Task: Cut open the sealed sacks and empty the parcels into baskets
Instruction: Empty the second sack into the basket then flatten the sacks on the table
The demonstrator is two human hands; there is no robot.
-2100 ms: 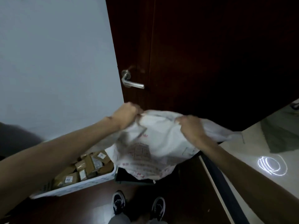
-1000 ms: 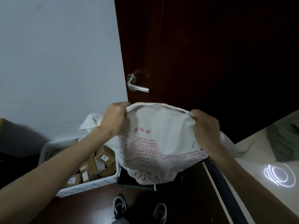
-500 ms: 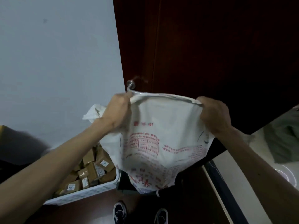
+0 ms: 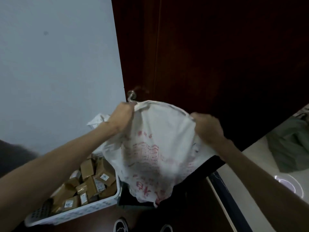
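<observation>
Head view, looking down. Left hand [image 4: 122, 116] and right hand [image 4: 207, 128] each grip one upper corner of the white sack [image 4: 155, 148], fingers curled tight round its bunched rim, so that the mouth edge arches between them. The sack hangs slack in front of the dark door [image 4: 217, 56], its red print blurred, its lower end over a dark bin [image 4: 127, 196] just right of the basket [image 4: 75, 213]. Brown parcels [image 4: 90, 180] lie heaped in the basket, beneath the left forearm. Two seconds earlier the hands were close together with the sack crumpled between them; they now stand well apart and higher, and the cloth is spread. Compared with half a second ago the hands are almost unmoved, but the top edge, then nearly straight, bows upward and the printed face has bellied out. The door handle [image 4: 131, 96], earlier plainly seen, is mostly hidden behind the left hand. Another scrap of white cloth [image 4: 98, 119] shows behind the left wrist, against the pale wall [image 4: 58, 64]. Two shoes [image 4: 121, 225] appear at the bottom edge.
</observation>
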